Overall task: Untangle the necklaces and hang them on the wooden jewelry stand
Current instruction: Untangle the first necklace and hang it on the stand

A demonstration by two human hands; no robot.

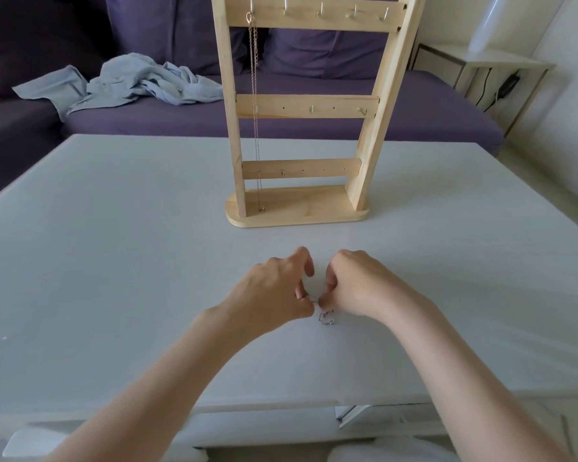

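The wooden jewelry stand (301,108) rises at the table's far middle, with metal hooks on three crossbars. One rose-gold necklace (255,105) hangs from the top-left hook down to the base. In front of the stand, my left hand (274,288) and my right hand (357,281) meet over the table, fingertips pinching a thin silver necklace (326,317). A small bunched loop of that chain dangles just below the pinch, touching the tabletop. Most of the chain is hidden by my fingers.
The pale grey table (114,261) spreads wide on both sides of my hands. A purple sofa (181,118) with a crumpled light-blue garment (131,81) lies behind it. A white side table (481,61) with cables stands at the far right.
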